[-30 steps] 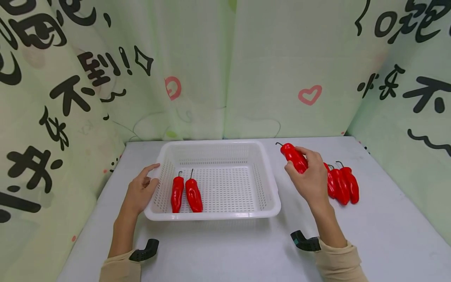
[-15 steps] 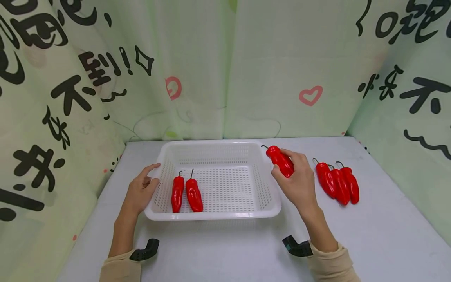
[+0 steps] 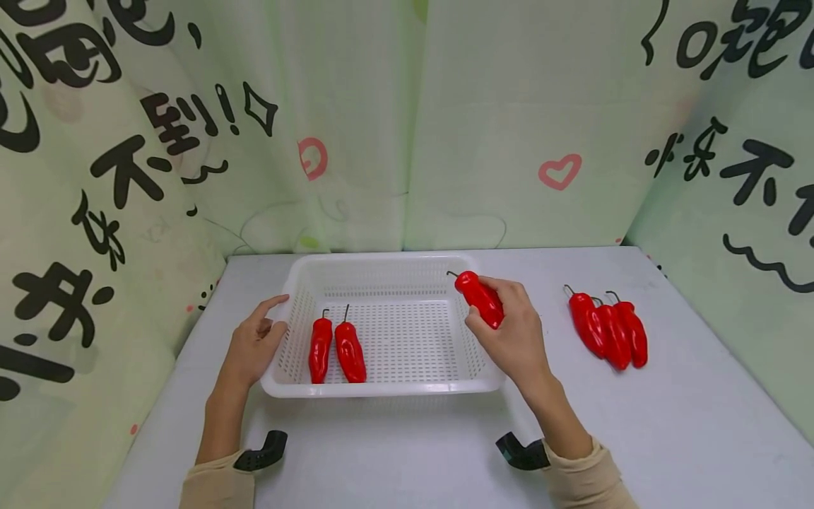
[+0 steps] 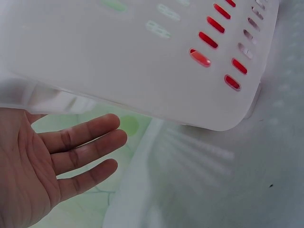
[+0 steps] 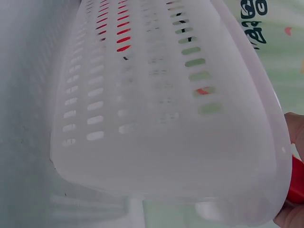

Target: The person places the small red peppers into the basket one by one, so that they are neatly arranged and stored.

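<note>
A red chili pepper [image 3: 481, 300] is held between the thumb and fingers of my right hand [image 3: 514, 331], over the right end of a white perforated plastic basket [image 3: 381, 389]. Its dark stem points to the back left. In the right wrist view, part of this red pepper [image 5: 297, 183] shows past the basket rim. Two more red peppers lie side by side in the basket's left half, a left one [image 3: 321, 349] and a right one [image 3: 350, 352]. My left hand [image 3: 252, 346] rests its thumb and index finger at the left rim, with the other fingers [image 4: 90, 152] loosely straight below it.
Several red peppers [image 3: 614, 332] lie in a cluster on the white table [image 3: 407, 452], right of the basket. A patterned pale green curtain [image 3: 470, 127] encloses the table's back and sides. A black wrist device [image 3: 261, 452] sits at the left sleeve.
My right hand has carried the pepper leftward, from the table near the cluster to over the basket's right end. The cluster has come into fuller view. The left hand has stayed put.
</note>
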`<state>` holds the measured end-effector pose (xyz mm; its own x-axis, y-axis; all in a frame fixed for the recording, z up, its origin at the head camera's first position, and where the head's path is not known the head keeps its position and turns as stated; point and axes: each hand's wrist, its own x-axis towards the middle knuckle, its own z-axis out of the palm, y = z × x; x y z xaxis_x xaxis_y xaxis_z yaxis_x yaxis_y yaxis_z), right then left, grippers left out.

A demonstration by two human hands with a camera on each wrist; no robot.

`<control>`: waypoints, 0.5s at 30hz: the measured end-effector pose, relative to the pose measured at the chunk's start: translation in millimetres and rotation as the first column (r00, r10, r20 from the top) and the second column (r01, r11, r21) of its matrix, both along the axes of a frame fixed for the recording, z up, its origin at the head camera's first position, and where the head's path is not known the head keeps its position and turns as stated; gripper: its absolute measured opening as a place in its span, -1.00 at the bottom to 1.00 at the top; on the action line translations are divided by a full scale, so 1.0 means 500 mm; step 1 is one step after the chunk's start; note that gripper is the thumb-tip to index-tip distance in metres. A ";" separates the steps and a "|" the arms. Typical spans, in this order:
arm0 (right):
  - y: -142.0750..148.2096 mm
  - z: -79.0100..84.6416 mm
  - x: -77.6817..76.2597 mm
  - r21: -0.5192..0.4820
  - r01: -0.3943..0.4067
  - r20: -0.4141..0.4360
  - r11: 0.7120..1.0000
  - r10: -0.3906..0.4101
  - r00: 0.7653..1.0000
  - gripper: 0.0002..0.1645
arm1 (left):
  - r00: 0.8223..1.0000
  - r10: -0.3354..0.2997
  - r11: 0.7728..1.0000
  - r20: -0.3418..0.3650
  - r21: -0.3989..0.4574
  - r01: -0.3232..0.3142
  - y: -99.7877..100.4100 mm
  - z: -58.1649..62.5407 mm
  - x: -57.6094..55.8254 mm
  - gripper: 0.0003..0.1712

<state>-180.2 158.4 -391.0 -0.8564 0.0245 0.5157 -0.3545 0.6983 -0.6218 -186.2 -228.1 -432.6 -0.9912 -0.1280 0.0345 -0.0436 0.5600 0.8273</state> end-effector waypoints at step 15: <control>-0.043 -0.017 0.013 0.027 -0.098 0.078 0.995 0.096 0.992 -0.25 | 1.000 -0.003 1.000 -0.007 -0.010 0.003 0.000 0.001 0.000 -0.37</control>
<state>-173.7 136.8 -399.7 -0.8909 -0.0754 0.4478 -0.3737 0.6820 -0.6286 -186.2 -228.3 -432.3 -0.9913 -0.1244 0.0423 -0.0362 0.5682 0.8221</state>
